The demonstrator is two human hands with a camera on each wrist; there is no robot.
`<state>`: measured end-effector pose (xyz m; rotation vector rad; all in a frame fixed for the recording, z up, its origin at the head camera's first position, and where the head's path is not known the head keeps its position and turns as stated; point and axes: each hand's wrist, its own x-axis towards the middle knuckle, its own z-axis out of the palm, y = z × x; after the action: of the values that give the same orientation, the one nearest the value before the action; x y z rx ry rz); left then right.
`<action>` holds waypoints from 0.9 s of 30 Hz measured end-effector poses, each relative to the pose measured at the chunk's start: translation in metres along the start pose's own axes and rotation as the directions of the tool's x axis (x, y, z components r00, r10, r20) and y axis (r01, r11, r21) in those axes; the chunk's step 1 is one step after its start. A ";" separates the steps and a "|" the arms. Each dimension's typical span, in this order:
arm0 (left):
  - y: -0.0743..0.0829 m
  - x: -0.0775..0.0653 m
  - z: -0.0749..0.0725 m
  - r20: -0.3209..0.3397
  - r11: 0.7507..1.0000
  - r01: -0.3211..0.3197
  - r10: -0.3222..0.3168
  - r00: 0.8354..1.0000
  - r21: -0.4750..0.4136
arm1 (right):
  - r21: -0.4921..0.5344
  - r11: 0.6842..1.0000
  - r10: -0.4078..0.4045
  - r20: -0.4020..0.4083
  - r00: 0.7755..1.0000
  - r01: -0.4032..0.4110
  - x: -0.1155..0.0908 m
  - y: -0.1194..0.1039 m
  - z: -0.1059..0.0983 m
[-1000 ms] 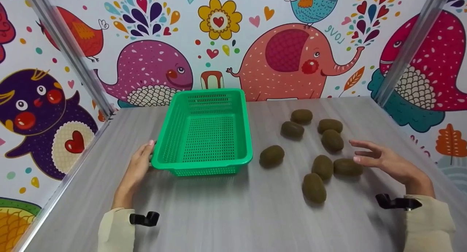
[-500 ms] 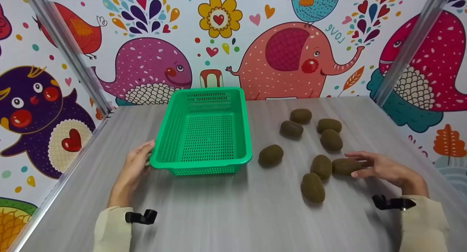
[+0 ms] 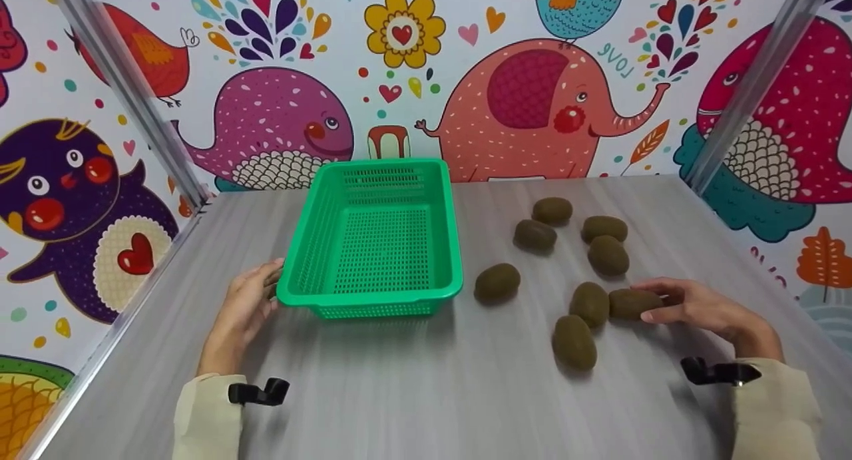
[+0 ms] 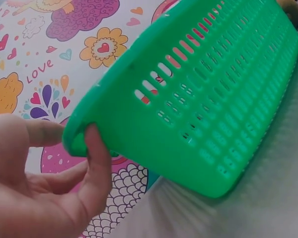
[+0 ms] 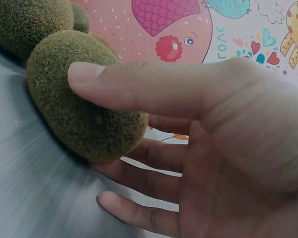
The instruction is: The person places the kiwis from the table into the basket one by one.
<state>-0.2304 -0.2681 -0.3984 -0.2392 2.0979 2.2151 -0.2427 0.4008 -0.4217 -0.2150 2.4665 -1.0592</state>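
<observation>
A green plastic basket (image 3: 383, 247) with slotted walls stands left of centre on the table, nothing inside it. At its near left corner my left hand (image 3: 243, 310) pinches the rim, thumb and fingers on either side of the edge in the left wrist view. Over on the right, my right hand (image 3: 709, 313) grips a brown fuzzy kiwi (image 3: 631, 304) that lies on the table. The right wrist view shows the thumb on top of this kiwi (image 5: 54, 94) and the fingers around its far side. Another kiwi (image 3: 590, 305) lies against its left end.
Several more kiwis lie loose between basket and right hand, among them a kiwi (image 3: 497, 283) near the basket and a kiwi (image 3: 574, 343) closest to me. Patterned walls with metal posts (image 3: 749, 80) bound the grey table (image 3: 426, 393) at back and sides.
My right hand has lowered from beside the kiwi and closed its thumb and fingers on it. The left hand stays at the basket's rim, and the basket has not moved.
</observation>
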 end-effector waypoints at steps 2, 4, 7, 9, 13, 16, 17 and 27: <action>0.001 -0.001 0.000 0.009 1.000 0.005 -0.005 1.000 0.006 | 0.012 1.000 0.019 -0.009 1.000 -0.019 0.000 0.000 0.001; 0.002 -0.002 -0.001 0.018 1.000 0.011 -0.012 1.000 0.023 | 0.021 0.999 0.031 -0.028 0.999 -0.031 0.000 -0.001 0.001; 0.002 -0.002 -0.002 0.030 0.999 0.013 -0.014 0.999 0.034 | 0.040 0.999 0.032 -0.060 0.998 -0.030 -0.003 -0.004 0.000; 0.002 -0.002 -0.002 0.035 0.999 0.012 -0.014 0.999 0.033 | 0.055 0.998 0.032 -0.083 0.996 -0.028 -0.005 -0.007 -0.001; 0.001 -0.002 -0.001 0.043 0.999 0.007 -0.009 0.999 0.041 | 0.079 0.997 0.028 -0.123 0.992 -0.019 -0.008 -0.014 -0.003; 0.001 -0.003 -0.001 0.040 0.998 0.004 -0.007 0.999 0.060 | 0.086 0.996 0.029 -0.150 0.988 -0.016 -0.009 -0.019 -0.003; 0.002 -0.003 -0.001 0.038 0.998 0.003 -0.006 0.999 0.064 | 0.092 0.996 0.029 -0.155 0.988 -0.015 -0.010 -0.020 -0.003; 0.002 -0.001 -0.002 0.032 0.999 0.014 -0.015 0.999 0.046 | 0.136 0.991 0.015 -0.173 0.985 0.009 -0.012 -0.037 -0.004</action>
<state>-0.2294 -0.2697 -0.3964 -0.2133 2.1206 2.1450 -0.2350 0.3812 -0.3889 -0.0782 2.5317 -1.2899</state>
